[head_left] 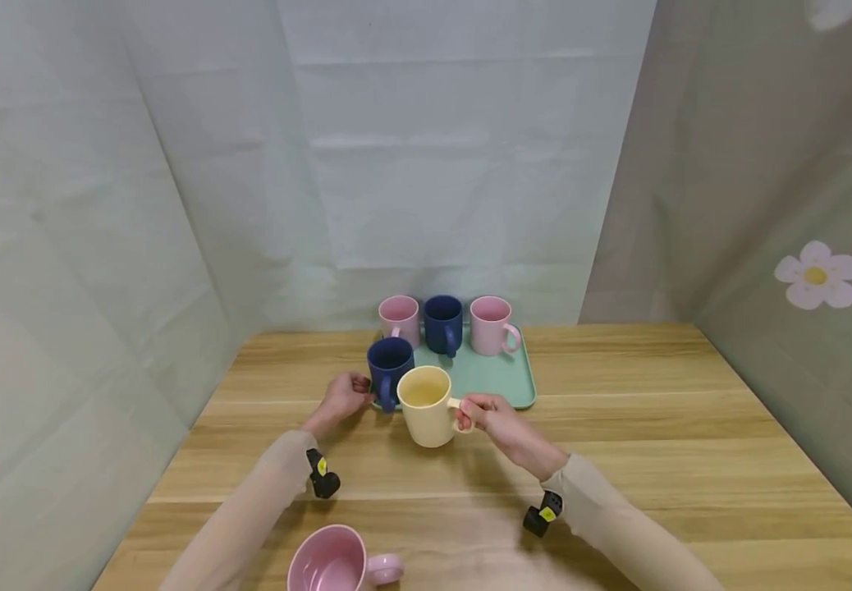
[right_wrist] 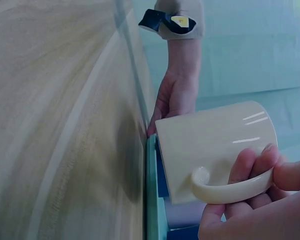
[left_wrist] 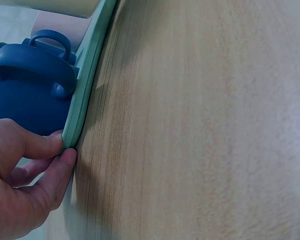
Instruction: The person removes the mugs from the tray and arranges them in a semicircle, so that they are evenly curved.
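My right hand (head_left: pixel 503 427) grips a pale yellow mug (head_left: pixel 429 420) by its handle (right_wrist: pixel 235 192). The mug is upright and held up at the front edge of a green tray (head_left: pixel 500 382). At the tray's front left corner, my left hand (head_left: pixel 347 396) pinches the rim (left_wrist: pixel 82 100) between thumb and fingers. Close to that hand, a dark blue mug (head_left: pixel 387 369) stands on the tray. Behind it a pink mug (head_left: pixel 405 320), a second blue mug (head_left: pixel 441 324) and another pink mug (head_left: pixel 487 328) form a row along the back.
A pink mug (head_left: pixel 330 562) stands on the wooden table (head_left: pixel 655 427) near me, its handle pointing right. Pale cloth (head_left: pixel 455 164) hangs behind the table, and a flowered cloth (head_left: pixel 766 197) is on the right.
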A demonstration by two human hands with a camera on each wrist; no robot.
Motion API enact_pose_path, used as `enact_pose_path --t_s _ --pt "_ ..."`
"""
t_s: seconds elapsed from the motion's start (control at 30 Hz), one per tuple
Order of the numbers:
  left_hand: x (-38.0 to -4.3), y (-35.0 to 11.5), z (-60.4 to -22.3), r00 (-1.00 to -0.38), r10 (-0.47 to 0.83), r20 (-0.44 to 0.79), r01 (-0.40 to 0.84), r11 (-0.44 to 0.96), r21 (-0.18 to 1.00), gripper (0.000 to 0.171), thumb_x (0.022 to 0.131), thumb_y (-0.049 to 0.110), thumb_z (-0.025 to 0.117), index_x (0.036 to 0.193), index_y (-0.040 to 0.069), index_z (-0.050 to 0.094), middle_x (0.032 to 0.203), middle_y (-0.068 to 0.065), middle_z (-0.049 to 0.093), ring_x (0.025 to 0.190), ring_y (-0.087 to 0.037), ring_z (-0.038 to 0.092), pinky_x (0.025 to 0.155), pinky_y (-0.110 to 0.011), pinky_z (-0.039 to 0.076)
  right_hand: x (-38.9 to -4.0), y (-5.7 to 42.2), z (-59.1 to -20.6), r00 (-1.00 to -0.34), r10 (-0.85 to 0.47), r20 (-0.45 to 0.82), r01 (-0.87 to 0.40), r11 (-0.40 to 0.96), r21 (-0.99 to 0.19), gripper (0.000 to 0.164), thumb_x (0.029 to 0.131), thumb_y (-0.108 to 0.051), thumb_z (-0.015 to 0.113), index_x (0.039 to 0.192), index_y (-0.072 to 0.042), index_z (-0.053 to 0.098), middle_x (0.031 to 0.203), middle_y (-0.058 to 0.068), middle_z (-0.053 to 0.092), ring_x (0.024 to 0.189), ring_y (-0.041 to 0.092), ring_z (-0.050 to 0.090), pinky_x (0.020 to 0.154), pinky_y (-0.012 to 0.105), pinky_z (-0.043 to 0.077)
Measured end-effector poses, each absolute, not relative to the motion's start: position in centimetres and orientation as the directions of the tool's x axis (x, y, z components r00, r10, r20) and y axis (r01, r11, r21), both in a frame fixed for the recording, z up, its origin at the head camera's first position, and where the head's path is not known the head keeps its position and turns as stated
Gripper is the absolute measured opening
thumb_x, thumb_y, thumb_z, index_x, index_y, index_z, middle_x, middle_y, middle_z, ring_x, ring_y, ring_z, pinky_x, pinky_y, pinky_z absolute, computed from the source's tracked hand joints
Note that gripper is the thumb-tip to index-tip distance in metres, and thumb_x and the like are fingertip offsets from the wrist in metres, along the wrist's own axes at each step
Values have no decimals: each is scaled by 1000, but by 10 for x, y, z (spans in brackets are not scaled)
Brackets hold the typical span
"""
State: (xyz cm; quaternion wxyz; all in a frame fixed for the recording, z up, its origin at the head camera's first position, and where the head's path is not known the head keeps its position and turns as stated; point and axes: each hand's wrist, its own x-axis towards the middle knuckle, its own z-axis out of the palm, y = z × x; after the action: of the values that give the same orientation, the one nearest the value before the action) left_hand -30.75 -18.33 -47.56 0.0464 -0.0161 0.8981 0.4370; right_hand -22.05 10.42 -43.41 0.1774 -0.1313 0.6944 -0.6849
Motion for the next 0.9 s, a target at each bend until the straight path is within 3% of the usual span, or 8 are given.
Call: enact_pose_path --t_s 0.17,0.3,0.6,0.8,0.9 --pt "-308 -182 -476 -995 19 -93 -62 614 787 30 82 -5 68 110 -11 58 106 -26 63 92 -29 60 84 -37 55 -218 104 -435 -888 -457 -54 47 25 -999 27 102 -11 44 87 9 54 74 -4 53 76 12 52 87 28 39" --pt "-308 -183 -477 -996 30 -79 -44 607 793 30 81 -6 68 109 -12 58 106 -27 63 93 -30 61 83 -36 55 -217 102 -437 -872 -486 -64 52 39 -998 27 101 -11 46 91 12 54 75 -4 55 77 14 52 88 30 40" --pt "-307 -183 -475 -998 43 -45 -8 633 774 29 78 -5 70 105 -13 59 100 -27 65 90 -31 63 80 -35 56 -213 97 -444 -835 -548 -41 5 68 -998 26 101 -11 45 78 -6 55 77 -3 55 78 12 53 87 29 39" --pt "-306 -182 -473 -998 45 -48 -8 645 764 30 79 -6 69 107 -14 59 102 -27 65 90 -29 61 81 -36 55 -209 92 -449 -816 -577 -43 1 74 -997 27 100 -10 46 90 14 54 73 -6 56 77 11 53 84 28 40" --pt "-306 -183 -473 -998 43 -36 0 641 767 29 78 -6 69 105 -13 59 99 -26 65 88 -27 61 79 -34 55 -207 90 -450 -810 -585 -48 5 76 -997 30 99 -11 48 95 18 52 73 -6 56 78 11 53 84 28 42"
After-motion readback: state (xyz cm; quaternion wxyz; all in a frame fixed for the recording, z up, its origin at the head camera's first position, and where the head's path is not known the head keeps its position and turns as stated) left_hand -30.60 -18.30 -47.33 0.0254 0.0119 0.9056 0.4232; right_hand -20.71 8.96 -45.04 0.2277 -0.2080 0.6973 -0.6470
